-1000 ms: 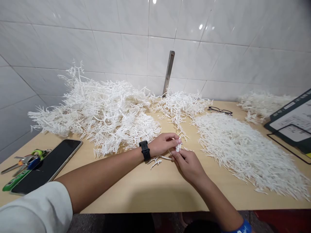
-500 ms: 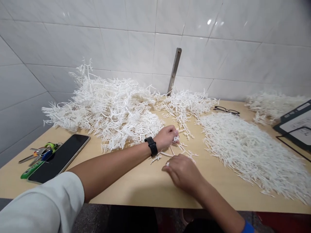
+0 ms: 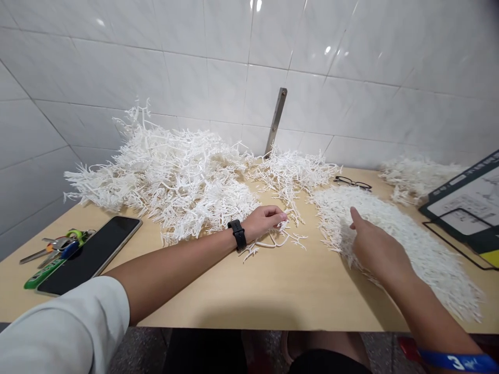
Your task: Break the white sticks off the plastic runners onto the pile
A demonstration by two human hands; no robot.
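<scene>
My left hand point(image 3: 268, 219), with a black watch on its wrist, has its fingers closed on a white branched plastic piece point(image 3: 278, 240) near the middle of the table. Left of it rises a big tangled heap of white branched pieces point(image 3: 183, 176). My right hand point(image 3: 376, 244) hangs over the near left side of a flat pile of small white pieces point(image 3: 424, 259). Its index finger and thumb show close together; what lies between or under the fingers is hidden. A smaller white heap point(image 3: 298, 169) lies behind my left hand.
A phone point(image 3: 93, 254) and keys with a green tag point(image 3: 49, 270) lie at the left. Black glasses point(image 3: 353, 182) rest behind the flat pile. At the right stand a dark-framed board point(image 3: 468, 202) and another white heap point(image 3: 421, 174). A metal bar point(image 3: 276, 122) leans upright by the wall.
My right hand has moved right, from beside my left hand to above the flat pile. My left hand stays near the branched piece. The view has shifted slightly.
</scene>
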